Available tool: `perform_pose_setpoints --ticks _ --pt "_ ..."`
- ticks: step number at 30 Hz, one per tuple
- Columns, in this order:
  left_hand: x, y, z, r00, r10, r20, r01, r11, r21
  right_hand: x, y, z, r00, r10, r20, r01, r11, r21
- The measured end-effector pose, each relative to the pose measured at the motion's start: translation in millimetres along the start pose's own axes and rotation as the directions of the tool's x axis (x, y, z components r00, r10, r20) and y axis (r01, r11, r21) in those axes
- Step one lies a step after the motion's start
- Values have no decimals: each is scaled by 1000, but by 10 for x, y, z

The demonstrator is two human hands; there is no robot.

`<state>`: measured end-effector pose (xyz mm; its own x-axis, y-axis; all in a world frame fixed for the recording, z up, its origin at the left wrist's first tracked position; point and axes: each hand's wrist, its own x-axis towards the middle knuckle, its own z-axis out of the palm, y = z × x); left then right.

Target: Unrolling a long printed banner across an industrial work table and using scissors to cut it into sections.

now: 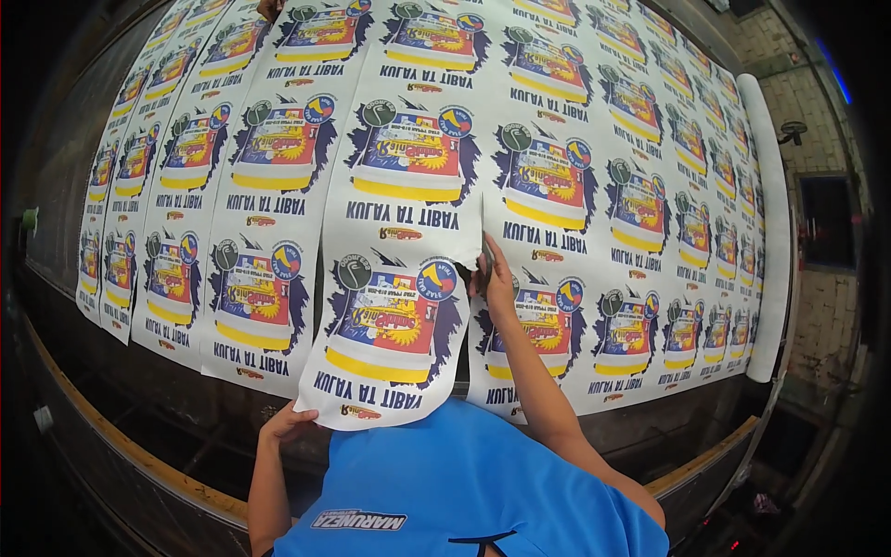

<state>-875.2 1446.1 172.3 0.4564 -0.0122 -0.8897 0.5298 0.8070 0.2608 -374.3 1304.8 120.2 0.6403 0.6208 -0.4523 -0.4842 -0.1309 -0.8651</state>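
A large printed white sheet [548, 316] covers the table, with rows of the same upside-down colourful design. One strip [380, 320] of it hangs over the near edge, towards my blue shirt. My left hand [290, 424] pinches the near left corner of this strip between thumb and fingers. Along the strip's right side runs a cut, where my right hand [498, 283] is closed around a small dark-handled cutting tool [484, 264]. Its blade is hidden, so its exact kind is unclear. Narrow dark gaps show on both sides of the strip.
Further strips [167, 288] lie side by side on the left. A thick white roll [763, 241] of the sheet lies along the right edge of the table. Part of another person's hand [270, 9] touches the far edge. A wooden rail [130, 455] runs along the near side.
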Motion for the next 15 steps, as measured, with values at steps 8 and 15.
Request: perform_pose_setpoints --ticks 8,15 --pt "16 -135 80 998 49 36 -45 995 -84 772 -118 55 964 -263 -45 241 930 -276" --pt "31 -156 94 999 33 17 -32 997 -71 915 65 5 954 -290 -69 251 906 -342"
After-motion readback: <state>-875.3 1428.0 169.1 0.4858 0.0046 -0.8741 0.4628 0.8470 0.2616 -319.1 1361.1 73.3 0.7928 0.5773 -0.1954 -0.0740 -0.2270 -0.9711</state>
